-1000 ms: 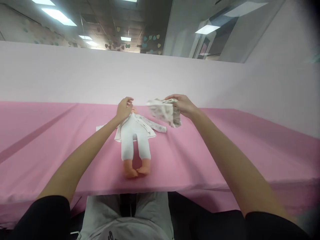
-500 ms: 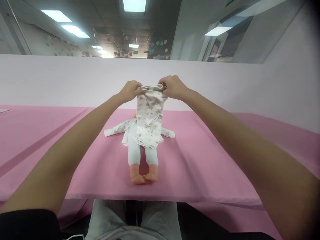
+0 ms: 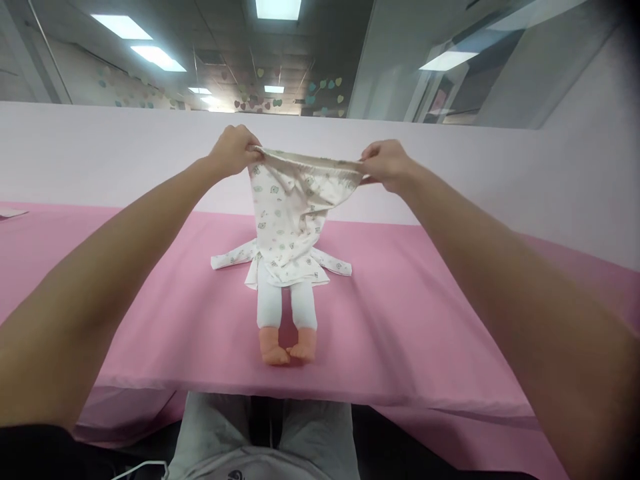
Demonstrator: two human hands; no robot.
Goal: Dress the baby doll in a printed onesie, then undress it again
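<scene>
A pair of white patterned baby pants [image 3: 285, 213] hangs stretched between my hands by its elastic waistband. My left hand [image 3: 235, 152] pinches one end of the waistband, and my right hand [image 3: 389, 165] grips the other end. Behind and below the pants a baby doll [image 3: 270, 307] lies on its back, feet toward me. It wears a matching long-sleeved top [image 3: 333, 262], sleeves spread out to both sides, and has white legs with bare orange-toned feet. The hanging pants hide the doll's head and most of its torso.
The doll lies on a pink-covered table [image 3: 400, 320] whose front edge runs just before my lap. A low white wall [image 3: 125, 153] stands behind it, with glass above. A pale flat item [image 3: 11, 213] lies at the far left.
My hands have moved apart and slightly up, pulling the pants' waistband wide. The doll has stayed in place.
</scene>
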